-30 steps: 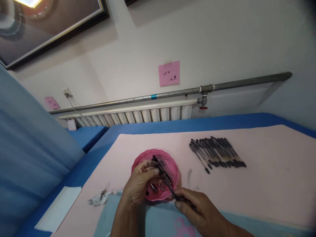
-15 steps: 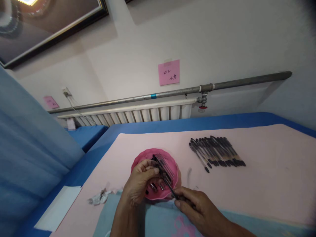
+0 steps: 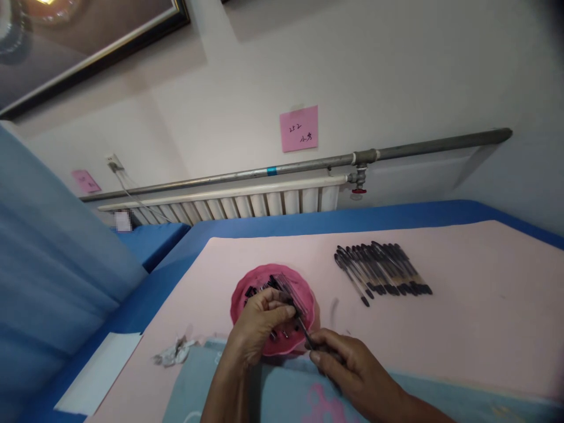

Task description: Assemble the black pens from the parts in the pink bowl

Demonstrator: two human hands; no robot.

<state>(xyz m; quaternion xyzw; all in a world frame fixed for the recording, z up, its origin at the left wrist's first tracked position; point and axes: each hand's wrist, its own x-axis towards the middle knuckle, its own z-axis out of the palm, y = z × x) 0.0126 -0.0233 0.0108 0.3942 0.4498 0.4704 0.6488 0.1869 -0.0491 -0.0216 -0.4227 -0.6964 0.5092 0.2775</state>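
Observation:
Over a pink scalloped bowl (image 3: 247, 274), both my hands meet on one dark, slim pen (image 3: 303, 326). My right hand (image 3: 346, 367) grips its lower end, just off the bowl's near right rim. At the upper end, the fingers of my left hand (image 3: 268, 320) pinch the tip; exactly what they cover is hidden. Inside the bowl lie clear thin tubes (image 3: 288, 288) and small black pen parts (image 3: 251, 291). To the right, a row of black-capped pens (image 3: 379, 269) lies side by side on the pink sheet.
The pink sheet (image 3: 476, 305) covers a blue bed (image 3: 308, 221). A crumpled tissue (image 3: 174, 352) and white paper (image 3: 99, 373) lie at left. Teal cloth (image 3: 198, 376) spreads below my hands. A radiator (image 3: 220, 207) and pipe (image 3: 423, 144) run along the wall; a blue curtain (image 3: 53, 276) hangs left.
My left hand has shifted slightly right and down along the pen, closer to my right hand. More small black parts show in the bowl. The view has moved a little.

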